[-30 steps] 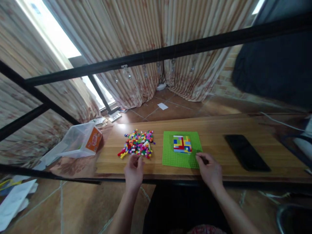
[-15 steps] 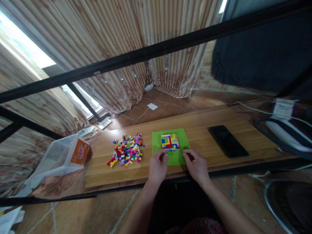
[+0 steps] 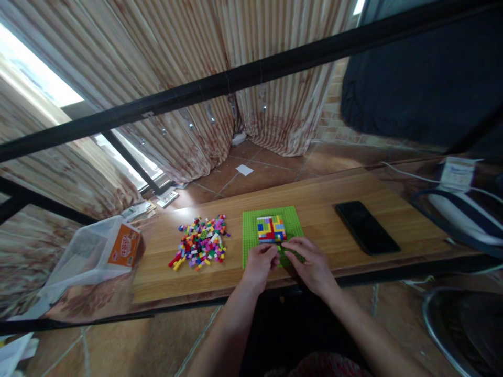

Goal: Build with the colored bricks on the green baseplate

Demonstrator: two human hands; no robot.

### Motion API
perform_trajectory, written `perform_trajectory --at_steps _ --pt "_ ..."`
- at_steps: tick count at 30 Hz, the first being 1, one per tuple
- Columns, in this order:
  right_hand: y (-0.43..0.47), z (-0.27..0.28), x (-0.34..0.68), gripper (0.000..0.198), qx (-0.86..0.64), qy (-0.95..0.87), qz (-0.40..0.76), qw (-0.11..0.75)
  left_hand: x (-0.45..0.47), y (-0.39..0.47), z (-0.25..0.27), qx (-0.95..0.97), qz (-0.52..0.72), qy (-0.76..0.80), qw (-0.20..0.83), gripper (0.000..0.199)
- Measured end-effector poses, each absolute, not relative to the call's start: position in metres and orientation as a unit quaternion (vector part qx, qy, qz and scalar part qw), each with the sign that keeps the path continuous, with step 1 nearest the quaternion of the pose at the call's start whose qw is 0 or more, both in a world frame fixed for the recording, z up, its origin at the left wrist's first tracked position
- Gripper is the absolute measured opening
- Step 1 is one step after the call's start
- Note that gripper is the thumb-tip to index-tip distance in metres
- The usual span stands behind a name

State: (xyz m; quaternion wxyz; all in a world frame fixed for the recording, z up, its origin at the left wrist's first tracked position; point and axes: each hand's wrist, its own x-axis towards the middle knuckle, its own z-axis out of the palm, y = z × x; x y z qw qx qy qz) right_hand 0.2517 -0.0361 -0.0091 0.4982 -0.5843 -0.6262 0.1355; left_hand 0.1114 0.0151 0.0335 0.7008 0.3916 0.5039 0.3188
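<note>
A green baseplate (image 3: 249, 225) lies on the wooden board, and on it sits a low block of multicoloured toy bricks (image 3: 271, 229) in yellow, red, blue and white. My left hand (image 3: 260, 264) is closed in a pinch just in front of the block's near edge. From the right, my right hand (image 3: 310, 263) brings its thumb and index finger close to the left fingertips. Something tiny and dark shows between the two hands, too small to name. The hands cover the front part of the baseplate. A pile of loose toy bricks (image 3: 202, 242) is left of the baseplate.
A black phone (image 3: 367, 228) lies on the wooden board (image 3: 314, 191) to the right. At the far left stands a clear plastic box (image 3: 84, 254) with an orange label. A dark metal bar (image 3: 188, 94) crosses beyond the board, in front of striped curtains.
My right hand has moved left, from the baseplate's right side to beside my left fingertips. My left hand has shifted slightly right. The view has drifted slightly.
</note>
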Motion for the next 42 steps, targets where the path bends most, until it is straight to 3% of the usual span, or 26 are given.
perform_trajectory --at_steps 8,16,27,42 --pt "-0.016 -0.006 0.253 0.019 -0.572 -0.676 0.087 0.457 0.114 0.020 0.036 0.361 0.288 0.504 0.730 0.032" --pt "-0.004 0.003 0.253 0.017 -0.617 -0.654 0.090 0.428 0.111 0.020 0.019 0.564 0.360 0.542 0.509 0.020" --pt "0.003 -0.005 0.250 0.013 -0.652 -0.505 0.211 0.525 0.117 0.009 0.021 0.723 0.305 0.521 0.336 0.026" --pt "0.011 0.003 0.239 0.013 -0.698 -0.455 0.217 0.508 0.123 0.000 0.013 0.777 0.244 0.521 0.254 0.037"
